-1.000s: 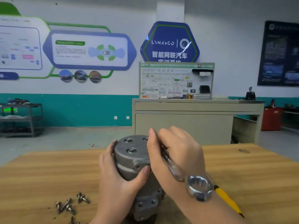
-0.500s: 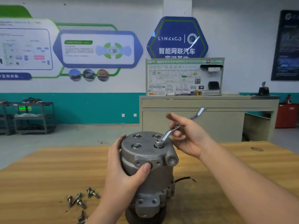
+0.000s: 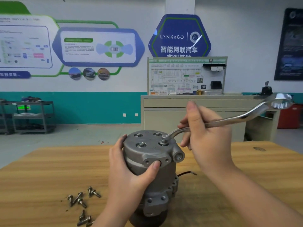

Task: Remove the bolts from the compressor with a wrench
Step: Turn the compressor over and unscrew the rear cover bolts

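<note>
Wrench (image 3: 229, 119) ring sits on the compressor's (image 3: 152, 163) near-right bolt (image 3: 163, 141), right hand (image 3: 205, 136) fingers curled round the shaft, left hand (image 3: 131, 174) gripping the compressor, upright on the table (image 3: 246, 161). Keep that ring seated flat, sweep steadily.

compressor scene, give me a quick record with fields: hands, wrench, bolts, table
left hand: left hand grips the compressor side
right hand: right hand holds the wrench shaft
wrench: ring end sits on a top bolt
bolts left: four bolt heads on the top face
removed: loose bolts on the table, left of the compressor
</note>
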